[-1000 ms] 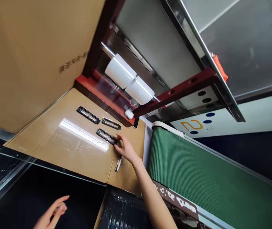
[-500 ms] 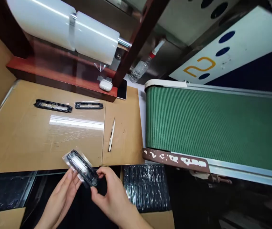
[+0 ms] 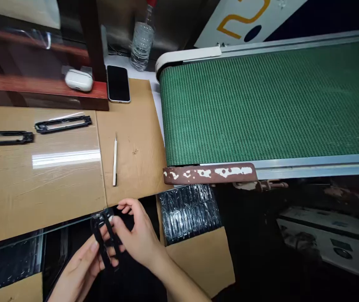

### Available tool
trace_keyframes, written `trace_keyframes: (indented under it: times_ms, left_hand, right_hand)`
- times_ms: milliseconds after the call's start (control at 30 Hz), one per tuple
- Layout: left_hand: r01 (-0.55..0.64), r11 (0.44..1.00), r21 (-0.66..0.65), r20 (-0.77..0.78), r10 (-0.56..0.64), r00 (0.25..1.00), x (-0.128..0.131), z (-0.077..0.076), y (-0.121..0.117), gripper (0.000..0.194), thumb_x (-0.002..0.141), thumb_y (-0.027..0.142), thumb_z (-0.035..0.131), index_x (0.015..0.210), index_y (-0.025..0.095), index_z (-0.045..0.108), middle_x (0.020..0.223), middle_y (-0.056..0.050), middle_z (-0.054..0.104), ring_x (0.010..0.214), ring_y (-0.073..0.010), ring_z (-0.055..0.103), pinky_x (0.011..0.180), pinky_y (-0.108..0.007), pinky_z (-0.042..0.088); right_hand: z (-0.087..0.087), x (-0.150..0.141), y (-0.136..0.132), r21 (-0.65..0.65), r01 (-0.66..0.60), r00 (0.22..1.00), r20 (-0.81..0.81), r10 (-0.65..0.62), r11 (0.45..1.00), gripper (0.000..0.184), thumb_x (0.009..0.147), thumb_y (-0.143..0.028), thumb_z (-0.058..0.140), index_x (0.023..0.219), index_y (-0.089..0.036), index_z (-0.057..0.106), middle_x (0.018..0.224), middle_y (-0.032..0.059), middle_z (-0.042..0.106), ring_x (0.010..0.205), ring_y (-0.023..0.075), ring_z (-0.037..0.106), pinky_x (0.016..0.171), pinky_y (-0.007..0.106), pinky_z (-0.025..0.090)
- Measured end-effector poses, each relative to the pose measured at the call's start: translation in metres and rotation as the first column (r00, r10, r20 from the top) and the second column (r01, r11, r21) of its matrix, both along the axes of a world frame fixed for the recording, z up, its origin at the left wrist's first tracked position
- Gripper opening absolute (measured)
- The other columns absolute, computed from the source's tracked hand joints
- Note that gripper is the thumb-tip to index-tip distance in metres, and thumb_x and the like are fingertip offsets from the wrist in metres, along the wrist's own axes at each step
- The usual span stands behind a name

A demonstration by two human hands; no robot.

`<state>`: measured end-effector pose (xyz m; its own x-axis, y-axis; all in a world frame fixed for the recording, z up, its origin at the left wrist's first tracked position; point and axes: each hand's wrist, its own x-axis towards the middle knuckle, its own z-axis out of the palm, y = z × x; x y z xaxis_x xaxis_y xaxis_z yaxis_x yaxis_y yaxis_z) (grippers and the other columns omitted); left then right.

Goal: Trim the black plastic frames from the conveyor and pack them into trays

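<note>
A narrow black plastic frame (image 3: 105, 237) with a long slot stands steeply tilted over the table's front edge. My left hand (image 3: 83, 260) is closed around it from below, with fingertips showing through and behind the slot. At the upper end, my right hand (image 3: 140, 235) has its thumb against the frame and its index finger curled just beyond; a small pale spot shows by the thumb tip, too small to name. Two similar black frames, a left one (image 3: 6, 137) and a right one (image 3: 63, 124), lie on the table. A slim white pen-like tool (image 3: 115, 161) lies nearer.
A green conveyor belt (image 3: 261, 109) runs off to the right. Below the table edge stands a cardboard box (image 3: 201, 260) with plastic-wrapped black parts (image 3: 190, 214). A phone (image 3: 118, 84), a white earbud case (image 3: 79, 80) and a clear bottle (image 3: 142, 44) stand at the back.
My view has swung right and closer. The held frame has turned more upright and dropped below the table edge; the clear film seen around it before no longer shows.
</note>
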<state>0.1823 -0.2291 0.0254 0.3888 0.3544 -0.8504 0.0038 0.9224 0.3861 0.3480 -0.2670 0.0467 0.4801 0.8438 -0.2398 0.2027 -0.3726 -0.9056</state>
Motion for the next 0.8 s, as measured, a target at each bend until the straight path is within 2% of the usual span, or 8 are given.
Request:
trace_keyframes:
  times_ms: [167, 233, 333, 467, 533, 600, 700, 800]
  left_hand:
    - [0.113, 0.992, -0.057, -0.024, -0.114, 0.993, 0.006, 0.004, -0.005, 0.056, 0.066, 0.054, 0.073, 0.117, 0.032, 0.067, 0.138, -0.006, 0.055, 0.102, -0.0414, 0.065, 0.068, -0.047, 0.061]
    - [0.1, 0.99, -0.101, -0.08, -0.109, 0.991, 0.009, 0.003, -0.007, 0.055, 0.063, 0.053, 0.075, 0.113, 0.03, 0.069, 0.135, -0.007, 0.057, 0.104, -0.0418, 0.064, 0.072, -0.048, 0.06]
    - [0.077, 0.985, -0.153, -0.133, -0.097, 0.986, 0.014, 0.001, -0.012, 0.05, 0.062, 0.051, 0.076, 0.107, 0.03, 0.072, 0.131, -0.007, 0.061, 0.106, -0.0418, 0.063, 0.074, -0.048, 0.06]
    - [0.103, 0.983, -0.152, -0.148, -0.125, 0.981, 0.019, 0.0, -0.017, 0.048, 0.066, 0.051, 0.073, 0.111, 0.033, 0.07, 0.139, -0.004, 0.054, 0.113, -0.0425, 0.059, 0.07, -0.047, 0.061]
    - [0.093, 0.98, -0.174, -0.165, -0.122, 0.979, 0.021, 0.0, -0.019, 0.047, 0.067, 0.049, 0.073, 0.111, 0.033, 0.069, 0.139, -0.003, 0.054, 0.116, -0.0422, 0.056, 0.075, -0.049, 0.06]
    - [0.084, 0.978, -0.19, -0.177, -0.118, 0.977, 0.023, 0.0, -0.02, 0.049, 0.068, 0.048, 0.073, 0.115, 0.033, 0.068, 0.138, -0.003, 0.055, 0.119, -0.0407, 0.054, 0.085, -0.05, 0.057]
    - [0.105, 0.977, -0.183, -0.192, -0.141, 0.971, 0.027, 0.0, -0.023, 0.054, 0.07, 0.049, 0.071, 0.121, 0.033, 0.064, 0.139, -0.003, 0.054, 0.123, -0.0381, 0.051, 0.095, -0.048, 0.051]
    - [0.12, 0.988, -0.096, -0.207, -0.138, 0.969, 0.032, -0.005, -0.026, 0.054, 0.074, 0.048, 0.068, 0.126, 0.033, 0.06, 0.139, -0.002, 0.055, 0.13, -0.0325, 0.045, 0.105, -0.044, 0.041]
  right_hand:
    - [-0.022, 0.01, -0.03, -0.034, 0.11, 0.993, 0.048, -0.108, 0.993, 0.028, 0.087, -0.013, 0.049, 0.112, -0.022, 0.056, 0.096, 0.0038, 0.062, 0.087, 0.0153, 0.061, 0.081, 0.03, 0.051]
    - [-0.022, 0.013, -0.043, 0.01, 0.042, 0.996, 0.083, -0.043, 0.999, 0.031, 0.088, -0.011, 0.047, 0.111, -0.026, 0.06, 0.098, 0.0033, 0.063, 0.092, 0.0156, 0.06, 0.083, 0.031, 0.051]
    - [-0.021, 0.015, -0.057, 0.032, -0.111, 0.977, 0.187, 0.103, 0.993, 0.048, 0.085, -0.004, 0.044, 0.119, -0.034, 0.061, 0.117, 0.0033, 0.06, 0.111, 0.0196, 0.054, 0.095, 0.039, 0.047]
    - [-0.026, 0.018, -0.069, -0.057, -0.031, 0.961, 0.274, 0.046, 0.998, 0.064, 0.084, -0.002, 0.041, 0.141, -0.03, 0.041, 0.136, 0.0085, 0.049, 0.126, 0.024, 0.043, 0.103, 0.048, 0.041]
    - [-0.029, 0.02, -0.073, -0.01, -0.096, 0.961, 0.259, 0.096, 0.995, 0.065, 0.083, -0.002, 0.042, 0.139, -0.035, 0.044, 0.138, 0.0057, 0.048, 0.128, 0.0234, 0.042, 0.104, 0.046, 0.041]
    - [-0.032, 0.02, -0.077, 0.007, -0.138, 0.966, 0.22, 0.133, 0.99, 0.062, 0.082, -0.003, 0.043, 0.134, -0.036, 0.049, 0.139, 0.0043, 0.048, 0.129, 0.0241, 0.043, 0.104, 0.047, 0.041]
    - [-0.036, 0.016, -0.084, -0.078, 0.033, 0.997, 0.072, -0.027, 0.996, 0.048, 0.088, -0.011, 0.045, 0.133, -0.025, 0.05, 0.134, 0.0102, 0.053, 0.126, 0.0255, 0.046, 0.105, 0.048, 0.04]
    - [-0.038, 0.004, -0.094, -0.14, 0.144, 0.931, -0.317, -0.182, 0.98, 0.034, 0.09, -0.026, 0.055, 0.123, -0.021, 0.055, 0.118, 0.0098, 0.064, 0.11, 0.0218, 0.06, 0.097, 0.04, 0.049]
